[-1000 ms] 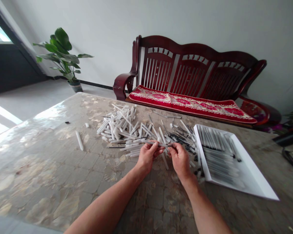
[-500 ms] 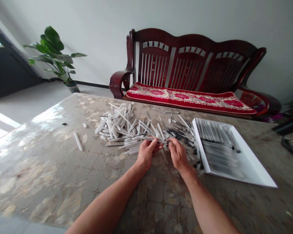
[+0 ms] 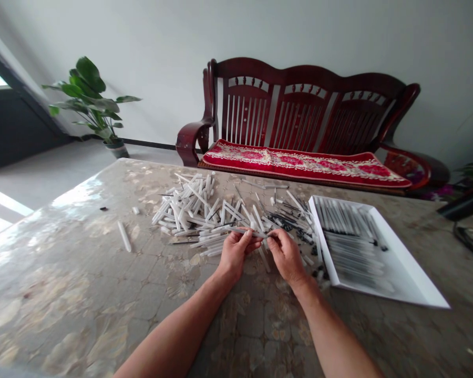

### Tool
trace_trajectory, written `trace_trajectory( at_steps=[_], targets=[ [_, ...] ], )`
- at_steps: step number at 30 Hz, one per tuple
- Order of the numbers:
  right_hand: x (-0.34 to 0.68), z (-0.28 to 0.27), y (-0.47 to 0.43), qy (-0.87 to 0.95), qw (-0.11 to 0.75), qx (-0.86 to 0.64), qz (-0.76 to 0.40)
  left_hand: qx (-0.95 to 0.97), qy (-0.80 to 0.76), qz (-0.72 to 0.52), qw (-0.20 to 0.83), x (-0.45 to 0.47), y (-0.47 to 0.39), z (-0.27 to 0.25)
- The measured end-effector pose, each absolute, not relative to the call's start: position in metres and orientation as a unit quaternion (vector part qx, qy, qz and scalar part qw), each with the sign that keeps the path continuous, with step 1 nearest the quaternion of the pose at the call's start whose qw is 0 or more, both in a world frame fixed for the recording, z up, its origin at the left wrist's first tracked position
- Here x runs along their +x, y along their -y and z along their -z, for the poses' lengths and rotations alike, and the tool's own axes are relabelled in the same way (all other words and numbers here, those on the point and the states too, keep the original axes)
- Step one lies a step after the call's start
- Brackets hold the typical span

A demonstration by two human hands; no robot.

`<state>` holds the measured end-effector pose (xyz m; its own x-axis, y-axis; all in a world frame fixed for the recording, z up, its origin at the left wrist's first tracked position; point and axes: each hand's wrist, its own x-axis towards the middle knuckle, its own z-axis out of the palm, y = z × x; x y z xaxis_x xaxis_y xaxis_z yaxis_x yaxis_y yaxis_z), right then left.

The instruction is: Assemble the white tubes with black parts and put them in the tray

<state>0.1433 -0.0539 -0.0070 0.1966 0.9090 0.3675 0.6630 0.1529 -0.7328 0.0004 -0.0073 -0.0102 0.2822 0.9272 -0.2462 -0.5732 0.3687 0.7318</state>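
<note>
Between my two hands a slim grey pen (image 3: 259,234) is held nearly level above the table. My left hand (image 3: 235,254) pinches its barrel between thumb and fingers. At the other end, my right hand (image 3: 287,258) has its thumb and fingertips closed on the tip; fine detail there is blurred. Just beyond my left hand lies a heap of white pen barrels (image 3: 197,202), with thin dark rods among them. Past my right hand, small black pieces (image 3: 295,223), probably caps, are scattered with more thin rods.
To the right, a shallow white box (image 3: 408,268) holds rows of pens with dark cores. A single white barrel (image 3: 124,236) lies apart on the patterned tablecloth (image 3: 150,294). Behind the table stand a dark red wooden bench (image 3: 299,115) and a potted plant (image 3: 90,97).
My right hand has come slightly closer to my left along the pen. The whole view has shifted a little, so the scene sits lower. Both hands keep their grip.
</note>
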Motion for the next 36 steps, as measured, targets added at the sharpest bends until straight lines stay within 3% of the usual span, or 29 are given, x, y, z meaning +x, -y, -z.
trace_trajectory(
  at_steps=[5,10,36],
  targets=[
    [0.1454,0.0085,0.0557,0.606,0.403,-0.675,-0.121,0.283,-0.336,-0.489,0.754,0.0020,0.0094,0.0110],
    [0.1451,0.0080,0.0550,0.619,0.430,-0.647,-0.114,0.271,-0.331,-0.488,0.760,0.0019,0.0099,0.0118],
    [0.1409,0.0055,0.0531,0.622,0.380,-0.680,-0.083,0.279,-0.335,-0.495,0.751,0.0014,0.0100,0.0122]
  ],
)
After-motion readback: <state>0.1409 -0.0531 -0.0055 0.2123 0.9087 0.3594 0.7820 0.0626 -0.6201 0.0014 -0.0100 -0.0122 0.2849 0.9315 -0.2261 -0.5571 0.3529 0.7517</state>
